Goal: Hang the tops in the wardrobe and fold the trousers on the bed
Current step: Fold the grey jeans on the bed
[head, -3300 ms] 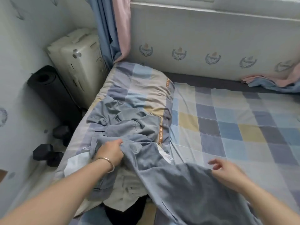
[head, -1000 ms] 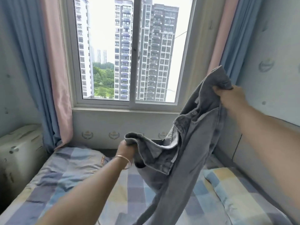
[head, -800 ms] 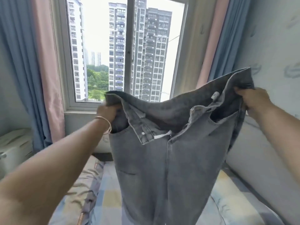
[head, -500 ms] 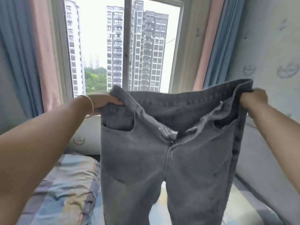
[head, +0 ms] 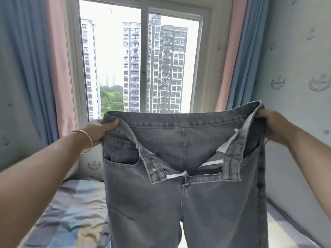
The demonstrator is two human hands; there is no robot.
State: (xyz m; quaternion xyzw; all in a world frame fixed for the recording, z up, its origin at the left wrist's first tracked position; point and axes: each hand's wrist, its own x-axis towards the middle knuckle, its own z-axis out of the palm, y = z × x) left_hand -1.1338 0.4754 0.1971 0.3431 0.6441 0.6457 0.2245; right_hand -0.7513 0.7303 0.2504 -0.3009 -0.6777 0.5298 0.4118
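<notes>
- Item, grey jeans (head: 188, 203): where a second ago they hung bunched and slanted from one raised corner, we now hold them level and spread by the waistband, front towards us, fly open, legs hanging out of view at the bottom edge.
- Position: in the air over the bed (head: 75, 208), before the window (head: 141, 58); whether the legs touch the bed we cannot tell.
- Left hand (head: 100, 130): closed on the waistband's left corner, thumb over the top; a bangle (head: 86, 140) sits on that wrist.
- Right hand (head: 272, 124): closed on the waistband's right corner, fingers curled round the denim.
- Change noted: both hands have levelled out and moved apart, pulling the waistband nearly taut; our view has lifted from the bed to the window.
- Meaning for the task, in our judgement: the trousers are shaken out and squared, ready to go down flat on the bed for folding; no fold is made yet.
- Caution: the open fly flaps may crease unless smoothed first.
</notes>
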